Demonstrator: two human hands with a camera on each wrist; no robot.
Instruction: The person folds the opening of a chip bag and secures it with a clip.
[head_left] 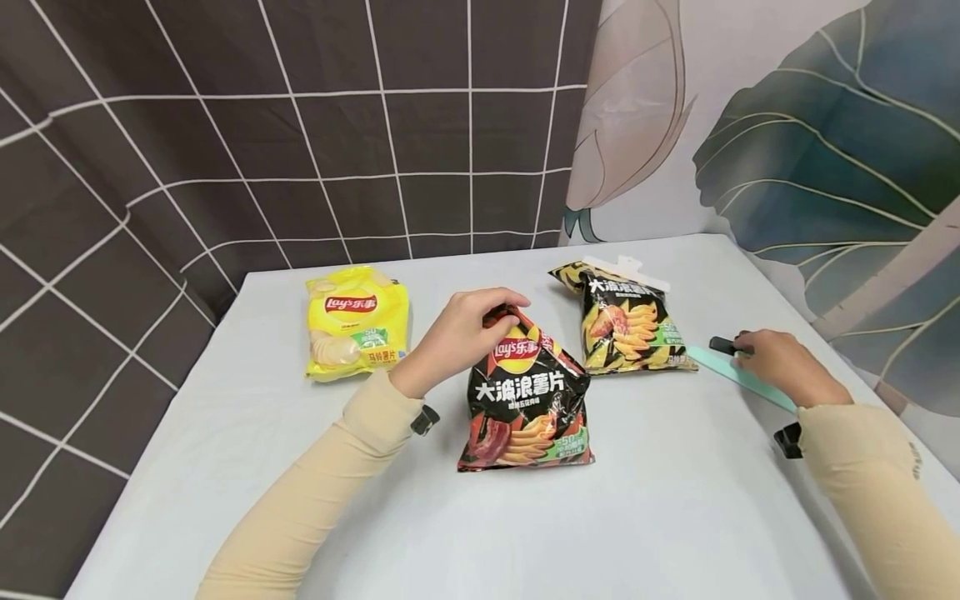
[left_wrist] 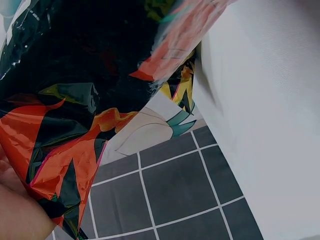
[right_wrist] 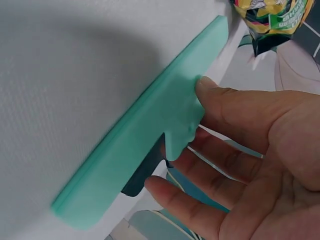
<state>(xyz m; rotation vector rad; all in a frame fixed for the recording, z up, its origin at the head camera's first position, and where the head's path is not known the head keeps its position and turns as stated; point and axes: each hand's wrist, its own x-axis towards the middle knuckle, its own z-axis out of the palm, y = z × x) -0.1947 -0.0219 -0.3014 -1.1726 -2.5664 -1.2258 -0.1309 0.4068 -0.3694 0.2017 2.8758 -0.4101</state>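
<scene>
My left hand (head_left: 468,333) grips the gathered top of a black-and-red Lay's potato chip bag (head_left: 528,408), which stands upright on the table. The left wrist view shows the bag's crinkled red and black foil (left_wrist: 65,125) close up, the hand (left_wrist: 17,205) at its corner. On the right, my right hand (head_left: 787,367) pinches a long teal bag clip (head_left: 750,387) at its handle. Its thumb lies on the clip's edge in the right wrist view, with fingers by the handle. A dark piece (right_wrist: 145,172) shows beside the teal clip (right_wrist: 145,130); whether they are joined I cannot tell.
A yellow Lay's bag (head_left: 356,325) lies at the back left. Behind the held bag, to the right, lies a black-and-yellow chip bag (head_left: 630,325) with a white clip (head_left: 628,272) across its top. Hanging cloths with grid (head_left: 420,133) and leaf patterns border the white table (head_left: 645,517).
</scene>
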